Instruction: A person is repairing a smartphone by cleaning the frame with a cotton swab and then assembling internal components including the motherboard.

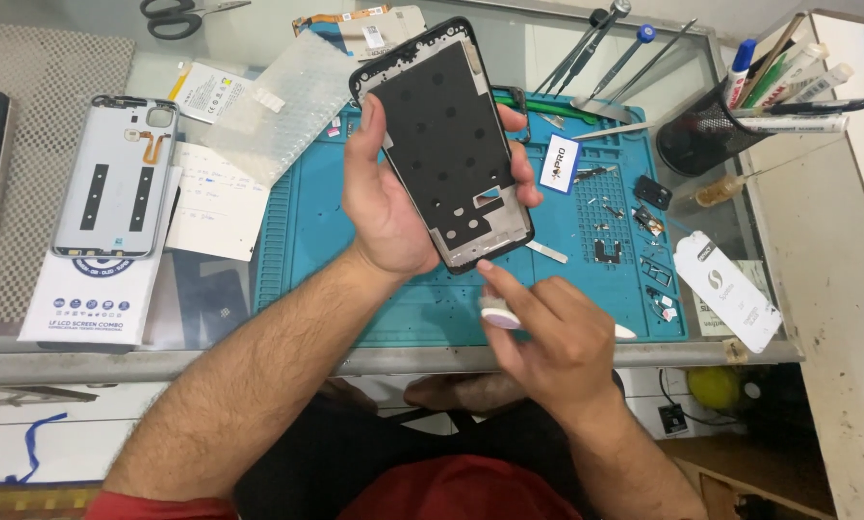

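1. At the centre of the frame, the left hand grips a black phone middle frame by its long edges, thumb on the near side and fingertips curled around the far side, so the frame tilts up above the mat.
2. Just below it, in the lower middle of the frame, the right hand pinches a small white roll of tape between thumb and fingers; the forefinger tip touches the bottom corner of the phone frame.
3. Under both hands lies a blue repair mat, with small screws and black phone parts scattered across its right half.
4. At the left of the frame, a grey phone back cover rests inside-up on a white box.
5. In the upper right, a black mesh pen holder stands full of pens and markers, with metal tweezers and a screwdriver just to its left.
6. At the top left, black-handled scissors lie on the glass table.
7. At the right edge of the mat sits a white packet.
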